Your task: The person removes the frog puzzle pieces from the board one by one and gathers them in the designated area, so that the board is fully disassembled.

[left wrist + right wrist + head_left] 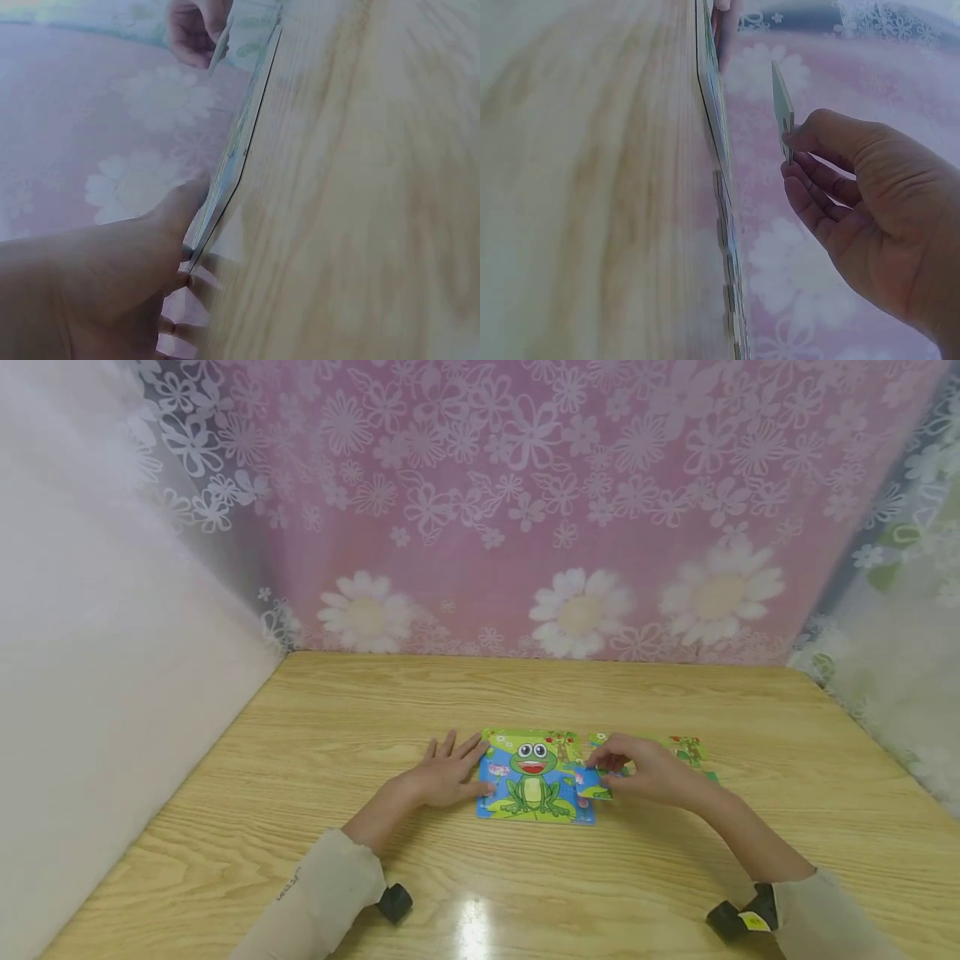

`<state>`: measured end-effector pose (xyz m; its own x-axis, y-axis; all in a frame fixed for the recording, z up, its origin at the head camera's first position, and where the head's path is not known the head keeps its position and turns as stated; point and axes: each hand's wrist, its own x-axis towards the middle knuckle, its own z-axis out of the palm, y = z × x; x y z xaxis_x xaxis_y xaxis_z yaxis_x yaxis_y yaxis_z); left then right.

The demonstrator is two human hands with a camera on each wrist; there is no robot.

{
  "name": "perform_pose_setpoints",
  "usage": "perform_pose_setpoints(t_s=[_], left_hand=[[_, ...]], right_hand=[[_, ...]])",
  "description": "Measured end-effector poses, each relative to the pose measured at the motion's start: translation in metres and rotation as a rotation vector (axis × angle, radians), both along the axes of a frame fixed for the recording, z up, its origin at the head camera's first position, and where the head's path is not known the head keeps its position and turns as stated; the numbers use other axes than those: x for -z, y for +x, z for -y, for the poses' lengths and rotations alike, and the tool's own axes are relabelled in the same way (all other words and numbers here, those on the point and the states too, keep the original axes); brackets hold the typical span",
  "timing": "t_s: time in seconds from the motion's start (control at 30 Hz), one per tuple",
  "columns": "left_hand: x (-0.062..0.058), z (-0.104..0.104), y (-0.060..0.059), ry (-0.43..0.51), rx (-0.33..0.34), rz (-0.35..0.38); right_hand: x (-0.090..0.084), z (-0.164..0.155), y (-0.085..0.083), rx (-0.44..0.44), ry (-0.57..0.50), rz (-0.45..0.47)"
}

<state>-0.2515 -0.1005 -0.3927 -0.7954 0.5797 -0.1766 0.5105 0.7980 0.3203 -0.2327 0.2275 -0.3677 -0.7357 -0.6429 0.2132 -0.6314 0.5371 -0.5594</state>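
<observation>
A frog picture board (532,781) lies flat on the wooden table, its green frog on a blue and green ground. My left hand (450,772) rests at the board's left edge, fingers spread, thumb on its surface. At the board's right side, my right hand (648,770) pinches a puzzle piece (593,782) printed in blue and green. In the right wrist view the puzzle piece (781,105) stands on edge between thumb and fingers, raised above the table. Other puzzle pieces (687,750) lie right of the board, partly hidden by my right hand.
The wooden table (360,702) ends at a pink floral curtain (480,527) behind. A white wall or cloth (112,610) stands on the left, and a flowered cloth (900,635) on the right. Black wrist cameras hang below both sleeves.
</observation>
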Motion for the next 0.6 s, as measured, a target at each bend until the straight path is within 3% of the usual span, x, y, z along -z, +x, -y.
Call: perform_pose_setpoints(t_s=[0.6], left_hand=[[0.004,0.000,-0.002,0.031,-0.012,-0.011]], right_hand=[[0.017,-0.037,0.018,-0.044,-0.010,-0.071]])
